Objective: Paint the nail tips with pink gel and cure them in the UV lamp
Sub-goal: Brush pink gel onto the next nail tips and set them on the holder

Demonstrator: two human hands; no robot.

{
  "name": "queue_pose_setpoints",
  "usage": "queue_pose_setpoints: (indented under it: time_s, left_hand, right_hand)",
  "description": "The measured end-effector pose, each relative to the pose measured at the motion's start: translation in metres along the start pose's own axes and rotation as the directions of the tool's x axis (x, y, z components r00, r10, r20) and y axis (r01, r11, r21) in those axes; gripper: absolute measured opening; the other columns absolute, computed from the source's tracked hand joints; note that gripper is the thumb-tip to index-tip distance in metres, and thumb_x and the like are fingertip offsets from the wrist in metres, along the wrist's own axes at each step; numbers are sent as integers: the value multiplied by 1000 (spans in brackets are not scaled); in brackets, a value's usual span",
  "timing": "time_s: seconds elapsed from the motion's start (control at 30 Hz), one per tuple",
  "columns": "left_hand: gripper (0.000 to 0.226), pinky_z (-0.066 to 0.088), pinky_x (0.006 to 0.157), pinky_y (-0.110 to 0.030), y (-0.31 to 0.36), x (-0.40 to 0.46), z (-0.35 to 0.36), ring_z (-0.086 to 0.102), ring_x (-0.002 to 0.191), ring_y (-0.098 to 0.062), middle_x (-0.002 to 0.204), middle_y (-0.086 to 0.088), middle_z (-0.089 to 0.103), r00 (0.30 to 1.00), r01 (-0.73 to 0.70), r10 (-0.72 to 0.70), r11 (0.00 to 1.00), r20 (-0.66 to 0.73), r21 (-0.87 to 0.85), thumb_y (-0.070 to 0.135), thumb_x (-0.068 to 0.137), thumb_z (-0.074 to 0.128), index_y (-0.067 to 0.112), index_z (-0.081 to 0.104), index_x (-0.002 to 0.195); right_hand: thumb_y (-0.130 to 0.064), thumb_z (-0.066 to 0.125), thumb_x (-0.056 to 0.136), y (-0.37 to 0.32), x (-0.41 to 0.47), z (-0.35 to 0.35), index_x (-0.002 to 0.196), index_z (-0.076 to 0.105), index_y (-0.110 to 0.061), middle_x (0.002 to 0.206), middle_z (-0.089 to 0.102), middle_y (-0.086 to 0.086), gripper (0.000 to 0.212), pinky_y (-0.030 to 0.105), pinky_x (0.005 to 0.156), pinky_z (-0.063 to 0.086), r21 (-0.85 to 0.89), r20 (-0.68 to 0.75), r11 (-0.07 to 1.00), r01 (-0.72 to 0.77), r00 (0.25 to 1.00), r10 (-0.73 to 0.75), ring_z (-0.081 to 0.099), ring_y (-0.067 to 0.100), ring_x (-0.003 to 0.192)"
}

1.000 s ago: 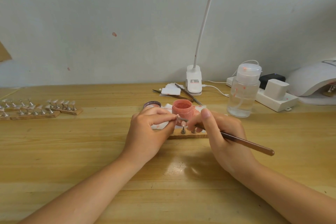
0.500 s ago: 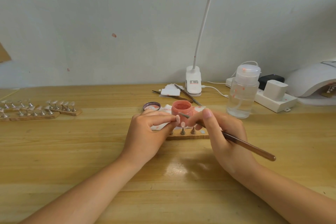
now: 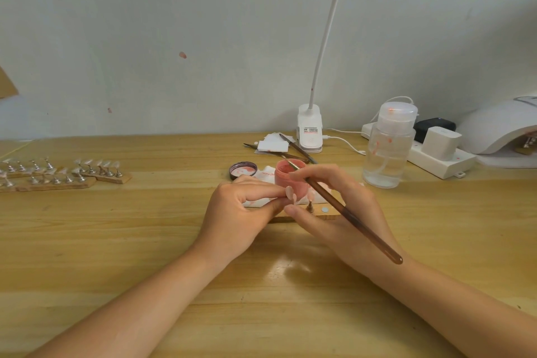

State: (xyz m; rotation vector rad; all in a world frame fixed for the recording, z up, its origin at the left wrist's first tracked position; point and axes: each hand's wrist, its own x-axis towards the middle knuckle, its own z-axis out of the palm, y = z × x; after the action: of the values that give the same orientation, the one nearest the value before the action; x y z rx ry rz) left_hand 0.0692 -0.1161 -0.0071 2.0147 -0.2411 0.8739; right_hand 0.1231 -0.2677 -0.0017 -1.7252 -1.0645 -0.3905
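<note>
My left hand point(image 3: 241, 212) pinches a pale nail tip point(image 3: 290, 192) between thumb and forefinger, just in front of the open pink gel jar point(image 3: 290, 177). My right hand point(image 3: 334, 206) grips a brown brush point(image 3: 348, 213), whose tip reaches into the jar's mouth. Under both hands lies a wooden holder strip point(image 3: 316, 213) with a metal stand point(image 3: 310, 207) on it. The white UV lamp point(image 3: 499, 128) stands at the far right edge with a holder partly visible inside.
The jar's lid point(image 3: 243, 169) lies left of the jar on a white wipe. Rows of nail tips on wooden strips point(image 3: 58, 174) sit far left. A clear pump bottle point(image 3: 388, 148), power strip point(image 3: 438, 157), desk lamp base point(image 3: 309, 132) and spare tools point(image 3: 293, 148) stand behind.
My right hand has lifted the brush tip away from the nail tip and up into the gel jar. My left hand stays put, still pinching the nail tip.
</note>
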Motion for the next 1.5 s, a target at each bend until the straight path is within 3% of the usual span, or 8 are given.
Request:
queue_pose_setpoints:
  time_s: [0.13, 0.33, 0.47, 0.83, 1.03, 1.23, 1.4, 1.5]
  left_hand:
    - [17, 46, 79, -18, 2, -1, 0, 60, 82, -1, 79, 23, 69, 999, 21, -20, 1000, 26, -20, 20, 70, 69, 28, 72, 84]
    - [26, 37, 80, -3, 8, 0, 0, 57, 91, 11, 89, 34, 64, 999, 12, -11, 1000, 50, -3, 31, 64, 70, 34, 67, 90]
    - [36, 35, 74, -2, 1, 0, -2, 53, 88, 3, 99, 27, 57, 994, 102, -107, 986, 28, 131, 34, 61, 79, 38, 59, 91]
    - [40, 42, 76, -14, -10, -2, 0, 54, 79, 5, 82, 17, 59, 930, 330, -356, 918, 90, 218, 24, 64, 81, 32, 51, 89]
    - [35, 44, 87, -29, -9, -1, 0, 57, 79, 0, 80, 16, 61, 934, 316, -343, 923, 100, 218, 16, 66, 79, 32, 53, 83]
    - [34, 45, 82, -22, -11, -1, -1, 57, 79, -1, 80, 13, 62, 936, 316, -338, 930, 99, 189, 14, 65, 80, 29, 55, 83]
    - [33, 42, 75, -10, -10, -2, -1, 56, 76, 4, 80, 13, 63, 938, 309, -333, 931, 101, 196, 15, 65, 80, 28, 56, 84]
    - [34, 40, 71, -6, -11, -2, -2, 56, 76, 5, 80, 13, 63, 934, 320, -344, 926, 99, 199, 16, 65, 80, 30, 55, 83]
  right_hand:
    - [-6, 78, 71, 0, 1, 1, 91, 64, -21, 102, 65, -14, 29, 7, 85, 40, 14, -5, 1000, 10, 1000, -10, 58, -5, 100]
    - [-11, 76, 74, 2, 2, -5, 91, 64, -18, 94, 66, -17, 22, 7, 82, 39, 12, -67, 1000, 23, 998, -22, 60, -4, 91]
    - [-9, 76, 74, 12, 7, -20, 89, 63, -17, 88, 65, -16, 21, 8, 79, 40, -14, -98, 1000, -1, 995, 0, 59, -4, 87]
    - [-17, 75, 75, 36, 6, -38, 91, 66, -20, 86, 67, -14, 19, 3, 77, 38, -140, 132, 988, -63, 988, 81, 59, -2, 86]
    - [-35, 69, 73, 33, 7, -42, 92, 64, -23, 85, 66, -16, 23, 5, 74, 41, -190, 47, 978, -89, 994, 100, 60, -1, 83]
    - [-25, 60, 88, 40, 8, -54, 118, 56, -29, 109, 63, -4, 31, 27, 76, 46, -678, 161, 735, 0, 976, 149, 59, 17, 98]
    - [-28, 47, 95, 42, 10, -54, 122, 53, -37, 106, 63, -6, 29, 20, 66, 32, -745, 238, 661, 85, 960, 144, 55, 13, 95]
    - [-24, 44, 96, 42, 10, -53, 118, 59, -36, 108, 66, -10, 29, 21, 76, 43, -744, 327, 649, 159, 934, 146, 56, 10, 99]
